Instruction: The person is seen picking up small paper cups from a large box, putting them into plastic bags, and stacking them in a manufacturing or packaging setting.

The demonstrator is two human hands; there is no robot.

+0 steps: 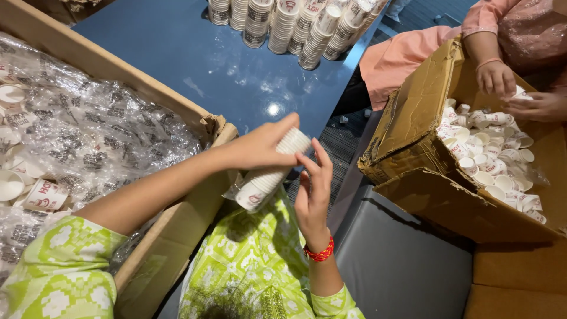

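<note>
White paper cup stack (pixel 271 171) gripped in closed left hand (pixel 260 146), right hand (pixel 313 189) open, fingertips touching stack

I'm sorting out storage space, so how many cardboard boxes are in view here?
2. One open cardboard box lined with plastic on the left, beside the left hand; another torn box full of loose cups on the right. More may lie outside the frame.

left: a carton (pixel 177 106) lined with plastic wrap (pixel 88 130), loose cups (pixel 41 195) in it
middle: we hold a cup stack (pixel 269 174) between both cartons
behind: cup stacks (pixel 295 23) on the tabletop (pixel 195 65)
right: a second carton (pixel 413 136) of cups (pixel 490 153), another person's hands (pixel 496 77) over it
</note>
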